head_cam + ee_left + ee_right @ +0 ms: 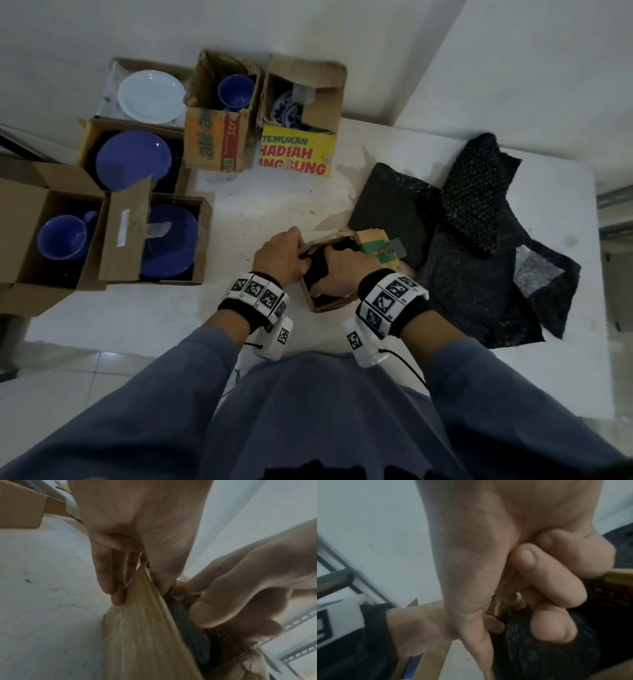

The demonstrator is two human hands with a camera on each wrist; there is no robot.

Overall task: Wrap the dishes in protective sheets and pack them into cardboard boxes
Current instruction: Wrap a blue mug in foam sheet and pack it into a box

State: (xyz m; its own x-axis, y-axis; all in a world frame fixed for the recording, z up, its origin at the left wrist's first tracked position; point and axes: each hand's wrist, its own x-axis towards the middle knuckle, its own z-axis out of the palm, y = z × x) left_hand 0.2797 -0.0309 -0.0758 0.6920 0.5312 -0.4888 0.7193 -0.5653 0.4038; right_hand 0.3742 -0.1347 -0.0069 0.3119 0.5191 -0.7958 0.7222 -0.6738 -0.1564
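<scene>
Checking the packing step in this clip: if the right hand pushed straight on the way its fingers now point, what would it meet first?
The right hand points down into the small cardboard box, already gripping the black wrapped bundle. Pushing on, it would likely drive the bundle against the box's inside; its depth is hidden.

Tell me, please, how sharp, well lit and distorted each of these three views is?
Head view: dim, fairly sharp, wide-angle bending at the edges; box print legible, black bubble wrap losing detail. Left wrist view: soft, left hand and cardboard flap blurred. Right wrist view: right hand close, blurred, background smeared.
</scene>
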